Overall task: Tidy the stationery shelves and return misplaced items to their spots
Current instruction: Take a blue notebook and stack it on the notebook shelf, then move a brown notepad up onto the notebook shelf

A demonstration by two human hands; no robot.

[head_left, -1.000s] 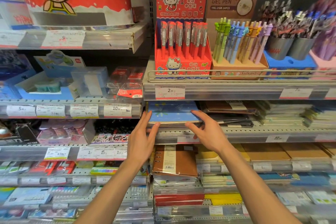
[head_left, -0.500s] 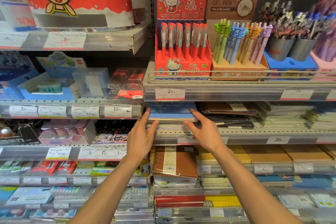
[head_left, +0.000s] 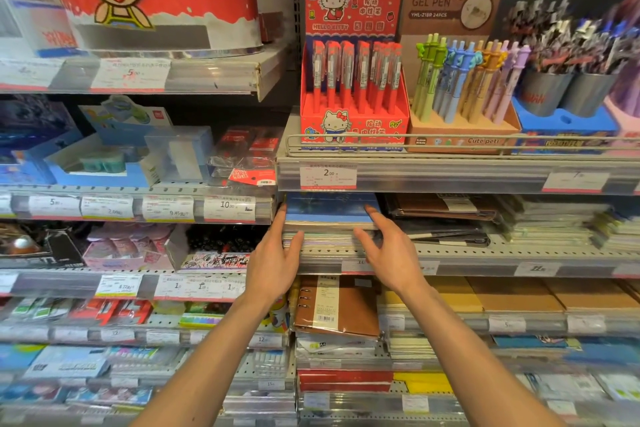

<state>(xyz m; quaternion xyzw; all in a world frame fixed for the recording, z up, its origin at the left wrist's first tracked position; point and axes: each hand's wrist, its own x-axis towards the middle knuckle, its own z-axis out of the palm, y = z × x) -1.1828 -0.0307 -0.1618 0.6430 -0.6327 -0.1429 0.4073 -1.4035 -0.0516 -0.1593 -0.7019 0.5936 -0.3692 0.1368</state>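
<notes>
Left hand (head_left: pixel 273 262) and right hand (head_left: pixel 391 253) reach into shelf (head_left: pixel 485 258), fingers straight, flanking blue notebook (head_left: pixel 329 208) atop notebook stack (head_left: pixel 325 236); left fingertips at its left edge, right fingertips at its right front corner. Red pen box (head_left: pixel 351 90) and pastel gel pens (head_left: pixel 464 80) on shelf above. Brown ring binder (head_left: pixel 337 305) below

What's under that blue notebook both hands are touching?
The blue-covered notebook tops a stack of thin notebooks on the grey perforated metal shelf; only their edges show. Covers are hidden.
</notes>
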